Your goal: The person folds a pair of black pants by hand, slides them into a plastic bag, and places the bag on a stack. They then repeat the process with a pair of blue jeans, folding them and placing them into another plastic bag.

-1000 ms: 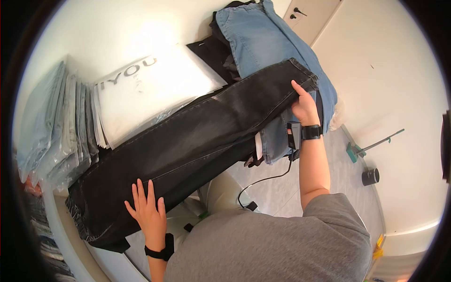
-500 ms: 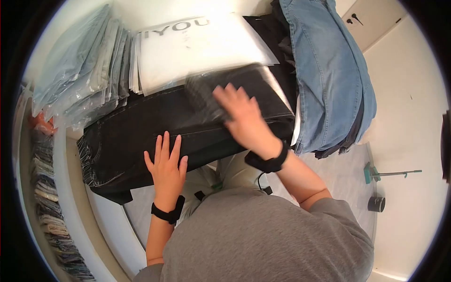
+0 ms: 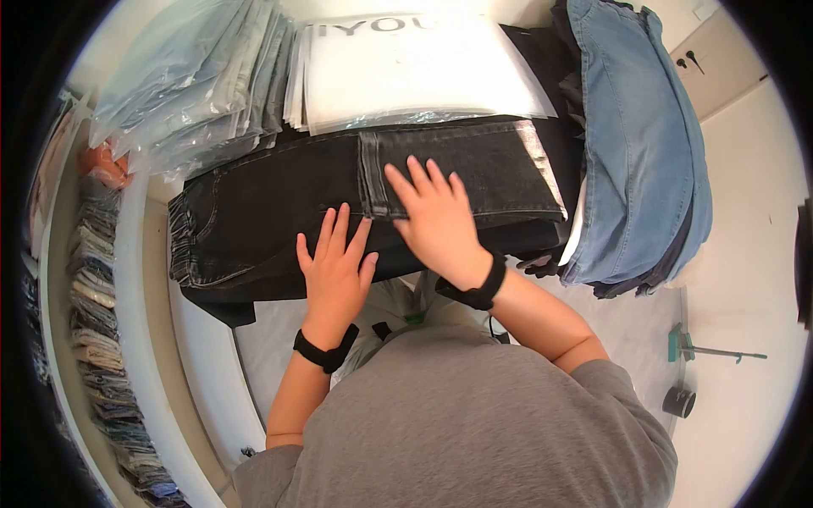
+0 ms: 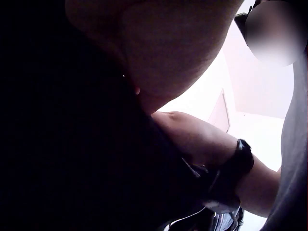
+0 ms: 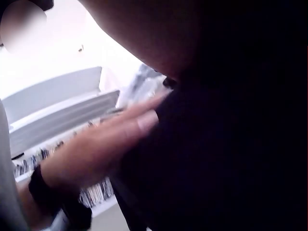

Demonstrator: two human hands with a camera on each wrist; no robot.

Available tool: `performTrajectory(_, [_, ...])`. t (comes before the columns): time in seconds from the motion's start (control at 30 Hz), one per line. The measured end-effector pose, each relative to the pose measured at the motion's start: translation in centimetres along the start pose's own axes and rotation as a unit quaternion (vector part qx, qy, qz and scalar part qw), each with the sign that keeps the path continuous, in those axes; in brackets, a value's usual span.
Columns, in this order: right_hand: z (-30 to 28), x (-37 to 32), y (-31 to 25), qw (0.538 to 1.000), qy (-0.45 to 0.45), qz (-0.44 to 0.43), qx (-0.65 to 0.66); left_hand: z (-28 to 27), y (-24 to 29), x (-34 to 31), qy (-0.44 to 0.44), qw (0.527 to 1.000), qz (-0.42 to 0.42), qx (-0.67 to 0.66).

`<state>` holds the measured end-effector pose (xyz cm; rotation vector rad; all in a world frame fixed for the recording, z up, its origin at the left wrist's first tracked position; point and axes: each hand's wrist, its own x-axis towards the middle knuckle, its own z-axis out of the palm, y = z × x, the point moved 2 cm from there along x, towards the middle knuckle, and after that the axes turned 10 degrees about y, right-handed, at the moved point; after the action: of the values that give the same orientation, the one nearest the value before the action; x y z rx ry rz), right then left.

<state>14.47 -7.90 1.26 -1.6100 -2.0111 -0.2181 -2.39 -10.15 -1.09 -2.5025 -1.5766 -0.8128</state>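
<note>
A pair of black jeans (image 3: 271, 186) lies lengthwise in front of me in the head view, its elastic waistband (image 3: 179, 241) at the left. The leg end is folded back, so the hem (image 3: 373, 173) lies across the middle. My right hand (image 3: 440, 222) rests flat on the folded part, fingers spread. Just left of it, my left hand (image 3: 333, 279) lies with straight fingers on the near side of the jeans, fingertips by the hem. Dark cloth (image 4: 86, 159) fills much of the left wrist view, with my right hand (image 4: 187, 132) beyond it.
White printed plastic bags (image 3: 415, 76) lie behind the jeans, beside bagged garments (image 3: 212, 93) at the left. Blue denim (image 3: 635, 144) is piled at the right. A shelf of folded clothes (image 3: 102, 339) runs down the left; a dustpan (image 3: 677, 343) stands on the floor at right.
My right hand has brought the leg end from the far right over to the middle, let go of it and flattened out on the fold. The left hand has stayed on the jeans.
</note>
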Motion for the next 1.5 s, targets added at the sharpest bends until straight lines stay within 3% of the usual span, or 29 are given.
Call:
performTrajectory(0.23, [1.5, -0.7, -0.8, 0.998, -0.014, 0.003, -0.056, -0.1, 0.2, 0.1, -0.001, 1.000, 0.002, -0.002])
performTrajectory(0.4, [2.4, -0.8, -1.0, 0.999, 0.005, -0.044, -0.022, -0.2, 0.2, 0.0, -0.004, 1.000, -0.002, -0.010])
performTrajectory(0.6, [1.2, -0.6, -1.9, 0.999, -0.002, -0.039, 0.035, 0.0, -0.2, 0.0, 0.021, 1.000, 0.011, -0.002])
performTrajectory(0.67, [0.8, -0.8, -2.3, 0.990, -0.022, -0.083, 0.108, 0.0, -0.3, 0.0, 0.028, 0.999, -0.010, -0.042])
performTrajectory(0.83, [0.9, -1.3, -2.7, 0.983, -0.042, -0.139, 0.111, -0.8, -1.3, -0.4, 0.019, 0.989, -0.039, -0.138])
performTrajectory(0.9, [0.8, -1.4, -2.9, 0.984, -0.046, -0.149, 0.083, -1.3, -2.3, -0.7, 0.008, 0.960, -0.065, -0.272])
performTrajectory(0.97, [1.0, -1.4, -3.0, 0.985, -0.047, -0.141, 0.087, -2.5, -3.7, -1.0, 0.049, 0.937, -0.079, -0.337])
performTrajectory(1.03, [0.9, -1.3, -3.2, 0.985, -0.039, -0.154, 0.067, -4.1, -6.1, -2.2, 0.169, 0.935, -0.034, -0.308])
performTrajectory(1.1, [1.1, -1.3, -3.5, 0.986, -0.036, -0.149, 0.066, -6.0, -8.4, -3.7, 0.287, 0.934, -0.115, -0.180])
performTrajectory(1.17, [1.1, -1.3, -3.5, 0.988, -0.036, -0.142, 0.057, -6.2, -11.6, -5.5, 0.360, 0.866, -0.316, -0.146])
performTrajectory(1.23, [1.3, -1.2, -3.7, 0.988, -0.030, -0.138, 0.065, -6.7, -14.1, -6.8, 0.409, 0.809, -0.394, -0.151])
performTrajectory(1.27, [1.3, -1.2, -3.8, 0.989, -0.032, -0.130, 0.060, -7.1, -14.8, -7.2, 0.379, 0.796, -0.448, -0.147])
performTrajectory(1.3, [1.4, -1.1, -4.0, 0.990, -0.034, -0.122, 0.055, -7.6, -14.9, -7.3, 0.379, 0.797, -0.447, -0.145])
performTrajectory(1.37, [1.6, -1.0, -4.1, 0.991, -0.034, -0.120, 0.052, -8.6, -14.4, -6.8, 0.333, 0.915, -0.229, 0.026])
performTrajectory(1.5, [1.6, -1.0, -4.1, 0.991, -0.033, -0.118, 0.050, -9.4, -18.1, -7.8, 0.360, 0.903, -0.207, 0.113])
